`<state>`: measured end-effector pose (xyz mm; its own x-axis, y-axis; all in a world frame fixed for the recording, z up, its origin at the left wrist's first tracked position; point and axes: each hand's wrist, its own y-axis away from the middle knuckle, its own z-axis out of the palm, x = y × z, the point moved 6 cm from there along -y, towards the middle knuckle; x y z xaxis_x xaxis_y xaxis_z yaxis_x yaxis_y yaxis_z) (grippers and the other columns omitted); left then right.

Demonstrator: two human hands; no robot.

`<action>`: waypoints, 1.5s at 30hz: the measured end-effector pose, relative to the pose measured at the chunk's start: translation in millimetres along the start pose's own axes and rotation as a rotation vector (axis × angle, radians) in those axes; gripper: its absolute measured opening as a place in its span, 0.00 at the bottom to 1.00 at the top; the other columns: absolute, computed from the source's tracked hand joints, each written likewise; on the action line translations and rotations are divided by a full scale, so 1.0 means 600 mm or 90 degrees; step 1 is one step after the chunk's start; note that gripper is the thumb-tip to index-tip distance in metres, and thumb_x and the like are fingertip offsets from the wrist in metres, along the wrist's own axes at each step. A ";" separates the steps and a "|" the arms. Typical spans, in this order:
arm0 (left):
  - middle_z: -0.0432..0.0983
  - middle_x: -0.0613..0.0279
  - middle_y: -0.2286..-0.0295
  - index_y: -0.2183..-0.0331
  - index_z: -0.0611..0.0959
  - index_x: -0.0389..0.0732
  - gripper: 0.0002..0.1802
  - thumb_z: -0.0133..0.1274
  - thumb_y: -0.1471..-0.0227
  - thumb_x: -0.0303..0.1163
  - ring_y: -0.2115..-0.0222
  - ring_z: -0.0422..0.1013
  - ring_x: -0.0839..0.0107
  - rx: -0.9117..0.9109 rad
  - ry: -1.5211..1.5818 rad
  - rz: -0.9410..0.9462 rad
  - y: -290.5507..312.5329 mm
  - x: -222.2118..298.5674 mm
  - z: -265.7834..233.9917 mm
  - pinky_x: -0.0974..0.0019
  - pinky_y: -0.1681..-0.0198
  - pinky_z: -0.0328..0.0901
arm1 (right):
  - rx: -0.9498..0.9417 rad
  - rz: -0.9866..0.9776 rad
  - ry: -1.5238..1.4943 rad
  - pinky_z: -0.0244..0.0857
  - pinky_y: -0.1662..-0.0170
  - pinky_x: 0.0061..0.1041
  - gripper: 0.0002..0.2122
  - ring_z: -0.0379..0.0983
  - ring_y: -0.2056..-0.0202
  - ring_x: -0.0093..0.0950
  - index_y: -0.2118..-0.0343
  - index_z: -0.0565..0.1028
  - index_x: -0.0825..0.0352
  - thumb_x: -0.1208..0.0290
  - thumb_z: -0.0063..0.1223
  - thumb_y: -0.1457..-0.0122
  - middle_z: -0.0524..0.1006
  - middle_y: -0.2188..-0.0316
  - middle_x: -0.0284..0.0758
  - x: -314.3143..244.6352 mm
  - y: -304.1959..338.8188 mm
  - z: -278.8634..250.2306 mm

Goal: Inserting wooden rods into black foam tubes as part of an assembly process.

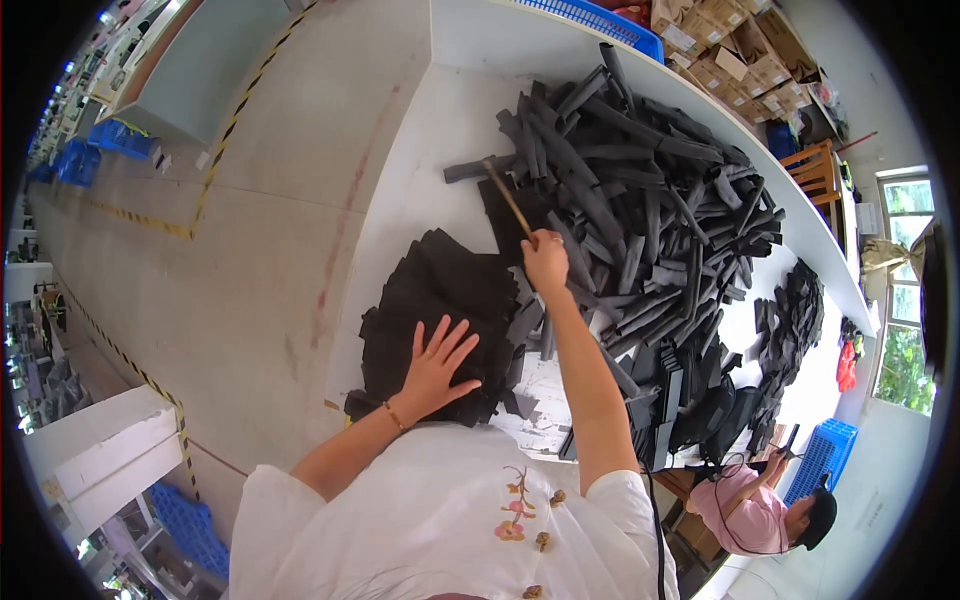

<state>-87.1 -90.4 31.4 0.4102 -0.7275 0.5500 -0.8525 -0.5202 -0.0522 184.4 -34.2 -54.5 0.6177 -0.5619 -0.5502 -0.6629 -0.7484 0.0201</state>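
My left hand [436,366] rests palm down, fingers spread, on a heap of flat black sheet pieces [408,292] with uneven edges. Closed around one end of a thin wooden stick [509,199] is my right hand [546,264]. The stick points away from me, over a flat black piece [494,214] and toward the end of a dark strip [464,172]. Right of this hand, a large tangled pile of curled black strips [650,152] covers much of the table.
The white table [402,178] has a raised far wall, with a blue basket [600,20] and cardboard boxes [738,62] beyond. At right lie a smaller black pile [793,325] and a blue crate [824,458]. A person in pink [736,508] sits at the lower right.
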 end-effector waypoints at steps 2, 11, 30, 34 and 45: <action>0.53 0.59 0.41 0.44 0.66 0.47 0.40 0.58 0.56 0.51 0.38 0.44 0.56 0.002 -0.020 0.005 0.004 -0.004 0.017 0.41 0.38 0.35 | -0.042 -0.087 0.016 0.69 0.65 0.38 0.11 0.73 0.67 0.44 0.67 0.71 0.66 0.66 0.57 0.50 0.72 0.67 0.42 -0.044 -0.003 0.031; 0.56 0.59 0.42 0.45 0.68 0.48 0.38 0.57 0.56 0.51 0.39 0.48 0.56 0.004 -0.010 -0.004 -0.007 -0.015 0.028 0.42 0.38 0.34 | -0.119 0.014 0.131 0.73 0.66 0.30 0.45 0.76 0.65 0.40 0.39 0.43 0.71 0.63 0.63 0.52 0.58 0.45 0.45 -0.117 -0.031 0.070; 0.55 0.60 0.41 0.44 0.68 0.48 0.38 0.57 0.56 0.50 0.39 0.47 0.58 0.031 0.007 0.013 -0.008 -0.012 0.015 0.43 0.38 0.37 | -0.206 0.025 0.231 0.72 0.64 0.34 0.40 0.77 0.67 0.40 0.39 0.52 0.65 0.65 0.63 0.53 0.76 0.66 0.42 -0.073 -0.066 0.074; 0.56 0.60 0.42 0.44 0.68 0.48 0.38 0.57 0.56 0.50 0.39 0.48 0.58 0.033 0.007 0.011 -0.008 -0.012 0.016 0.42 0.38 0.36 | -0.145 -0.084 0.302 0.71 0.66 0.35 0.34 0.77 0.69 0.39 0.40 0.57 0.52 0.70 0.58 0.51 0.74 0.62 0.40 -0.075 -0.041 0.082; 0.56 0.59 0.42 0.44 0.67 0.48 0.39 0.57 0.57 0.49 0.39 0.47 0.57 0.055 -0.007 0.015 0.000 -0.007 0.015 0.42 0.38 0.36 | -0.123 -0.101 0.194 0.70 0.63 0.36 0.19 0.74 0.64 0.41 0.56 0.72 0.58 0.73 0.60 0.54 0.69 0.57 0.39 -0.060 -0.008 0.054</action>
<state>-85.8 -91.4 21.6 0.3946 -0.7447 0.5383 -0.8310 -0.5391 -0.1368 151.4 1.2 -61.8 0.8229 -0.4902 -0.2874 -0.4743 -0.8710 0.1276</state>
